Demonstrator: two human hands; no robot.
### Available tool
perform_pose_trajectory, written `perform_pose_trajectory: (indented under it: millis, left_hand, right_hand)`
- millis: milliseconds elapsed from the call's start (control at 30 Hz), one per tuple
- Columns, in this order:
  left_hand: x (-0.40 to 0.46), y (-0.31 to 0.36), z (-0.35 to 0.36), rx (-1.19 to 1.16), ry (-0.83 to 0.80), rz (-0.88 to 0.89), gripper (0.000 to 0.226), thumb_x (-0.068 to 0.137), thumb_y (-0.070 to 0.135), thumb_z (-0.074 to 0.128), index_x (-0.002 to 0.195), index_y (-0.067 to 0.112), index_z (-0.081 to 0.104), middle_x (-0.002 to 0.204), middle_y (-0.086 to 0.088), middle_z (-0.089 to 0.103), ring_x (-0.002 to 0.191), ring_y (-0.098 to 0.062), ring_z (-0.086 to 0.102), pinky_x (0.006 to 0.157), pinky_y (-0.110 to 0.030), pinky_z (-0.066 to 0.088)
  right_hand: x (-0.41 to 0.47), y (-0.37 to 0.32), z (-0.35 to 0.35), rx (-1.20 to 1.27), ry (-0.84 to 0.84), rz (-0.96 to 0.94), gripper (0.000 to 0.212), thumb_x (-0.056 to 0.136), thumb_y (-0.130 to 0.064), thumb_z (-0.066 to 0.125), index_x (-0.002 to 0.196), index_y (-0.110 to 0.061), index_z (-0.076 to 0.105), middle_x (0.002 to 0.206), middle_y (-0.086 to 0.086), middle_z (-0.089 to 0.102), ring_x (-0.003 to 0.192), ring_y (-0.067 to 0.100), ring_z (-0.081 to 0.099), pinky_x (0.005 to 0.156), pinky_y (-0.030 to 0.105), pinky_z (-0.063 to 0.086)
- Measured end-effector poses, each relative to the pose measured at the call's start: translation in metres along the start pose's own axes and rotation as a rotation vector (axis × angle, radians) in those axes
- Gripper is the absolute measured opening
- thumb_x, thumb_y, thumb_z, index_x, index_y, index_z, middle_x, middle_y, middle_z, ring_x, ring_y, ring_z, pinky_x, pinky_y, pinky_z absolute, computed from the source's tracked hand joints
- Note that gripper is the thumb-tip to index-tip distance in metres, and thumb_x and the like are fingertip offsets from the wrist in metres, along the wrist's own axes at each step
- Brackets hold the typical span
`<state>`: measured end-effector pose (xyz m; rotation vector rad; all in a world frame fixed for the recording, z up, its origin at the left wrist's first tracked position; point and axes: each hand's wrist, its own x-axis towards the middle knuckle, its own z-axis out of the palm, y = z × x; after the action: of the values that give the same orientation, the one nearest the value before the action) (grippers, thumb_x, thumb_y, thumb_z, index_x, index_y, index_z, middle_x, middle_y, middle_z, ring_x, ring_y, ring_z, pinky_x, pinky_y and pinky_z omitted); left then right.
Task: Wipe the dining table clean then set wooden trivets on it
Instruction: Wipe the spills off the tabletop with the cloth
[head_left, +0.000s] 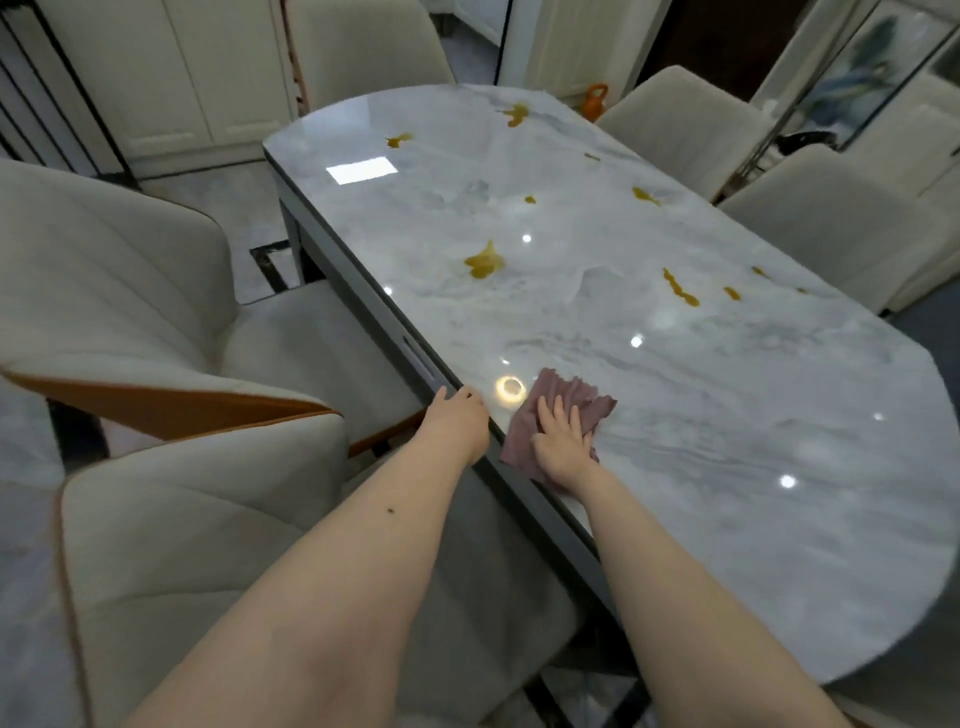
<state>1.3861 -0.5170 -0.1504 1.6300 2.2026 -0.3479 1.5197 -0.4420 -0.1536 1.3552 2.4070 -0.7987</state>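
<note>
A glossy grey marble dining table (675, 389) with rounded ends fills the middle of the head view. Several yellow-brown spills dot it, the largest (484, 261) near the middle and others (680, 288) toward the right and far end. A mauve cloth (576, 400) lies on the table near its left edge. My right hand (563, 441) presses flat on the cloth with straight fingers. My left hand (460, 418) rests on the table's dark left edge beside the cloth, fingers over the rim. No wooden trivets are in view.
Cream upholstered chairs (130, 291) stand close along the left side, others (831, 228) along the right and one at the far end. An orange jug-like object (595, 104) sits on the floor beyond the table. White cabinets line the back wall.
</note>
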Motion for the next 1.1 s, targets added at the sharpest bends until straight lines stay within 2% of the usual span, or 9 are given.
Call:
perform_pose_trajectory:
  millis: [167,300,367,467,500,600,733,867,1100]
  left_hand:
    - [0.004,-0.009,-0.009,-0.018,-0.044,0.035,0.050,0.092,0.007,0.039,0.142,0.011,0.038,0.150,-0.007,0.031,0.141,-0.020,0.021,0.118,-0.046,0.007]
    - [0.011,-0.017,-0.007,-0.188,-0.116,0.003,0.044,0.094,0.009,0.037,0.138,0.014,0.042,0.146,-0.007,0.039,0.137,-0.027,0.033,0.114,-0.047,0.019]
    - [0.012,-0.024,-0.010,-0.275,-0.095,-0.019,0.040,0.096,0.013,0.036,0.135,0.016,0.045,0.142,-0.010,0.043,0.130,-0.032,0.040,0.108,-0.045,0.035]
    - [0.012,-0.040,-0.018,-0.328,-0.026,-0.017,0.040,0.097,0.013,0.036,0.135,0.014,0.046,0.140,-0.009,0.046,0.127,-0.031,0.045,0.103,-0.042,0.041]
    - [0.013,-0.047,-0.020,-0.346,-0.009,-0.011,0.039,0.097,0.013,0.036,0.135,0.013,0.046,0.139,-0.009,0.046,0.126,-0.030,0.046,0.103,-0.042,0.041]
    - [0.014,-0.066,-0.025,-0.427,0.012,0.000,0.042,0.098,0.015,0.037,0.140,0.014,0.041,0.142,-0.010,0.045,0.128,-0.030,0.045,0.106,-0.041,0.038]
    - [0.007,-0.101,-0.034,-0.576,0.043,0.069,0.036,0.099,0.015,0.037,0.133,0.009,0.046,0.135,-0.014,0.050,0.121,-0.031,0.050,0.101,-0.038,0.041]
    - [-0.012,-0.139,-0.057,-0.711,0.103,0.184,0.033,0.099,0.016,0.038,0.122,0.003,0.058,0.127,-0.015,0.057,0.114,-0.029,0.054,0.095,-0.034,0.042]
    - [-0.039,-0.188,-0.097,-0.786,0.203,0.216,0.027,0.098,0.013,0.039,0.111,0.000,0.059,0.118,-0.018,0.061,0.107,-0.030,0.056,0.084,-0.031,0.041]
  right_hand:
    - [0.006,0.005,0.010,-0.004,0.067,-0.033,0.061,0.101,-0.015,0.035,0.154,-0.019,0.006,0.161,0.000,-0.006,0.148,0.026,-0.007,0.118,0.048,0.004]
    - [0.021,0.005,0.021,-0.021,0.308,-0.055,0.049,0.093,-0.001,0.046,0.142,-0.011,0.044,0.152,0.005,0.035,0.143,0.022,0.027,0.116,0.028,0.019]
    - [0.024,-0.008,0.018,0.214,0.342,0.021,0.041,0.092,-0.003,0.050,0.132,-0.006,0.055,0.122,0.009,0.059,0.116,0.020,0.054,0.097,0.023,0.040]
    - [0.021,-0.034,0.014,0.877,0.380,0.208,0.019,0.094,-0.008,0.051,0.107,-0.008,0.065,0.087,0.000,0.056,0.076,0.009,0.054,0.056,0.012,0.048]
    - [0.021,-0.046,0.009,0.848,0.412,0.213,0.017,0.094,-0.003,0.051,0.101,-0.009,0.065,0.090,-0.001,0.056,0.079,0.009,0.055,0.055,0.008,0.046]
    - [0.012,-0.074,0.006,0.668,0.483,0.076,0.038,0.092,0.007,0.044,0.123,-0.007,0.061,0.119,0.007,0.059,0.111,0.018,0.055,0.089,0.013,0.042]
    - [-0.004,-0.120,0.013,0.977,0.464,0.087,0.045,0.095,0.005,0.040,0.135,-0.012,0.050,0.135,0.009,0.052,0.124,0.020,0.050,0.104,0.024,0.039]
    - [-0.015,-0.175,0.009,1.235,0.458,0.123,0.043,0.095,0.006,0.043,0.124,-0.025,0.047,0.126,0.007,0.058,0.112,0.024,0.059,0.096,0.041,0.051]
    - [-0.015,-0.244,-0.006,1.346,0.455,0.097,0.037,0.095,0.003,0.044,0.117,-0.026,0.045,0.121,0.007,0.061,0.107,0.026,0.063,0.091,0.049,0.053]
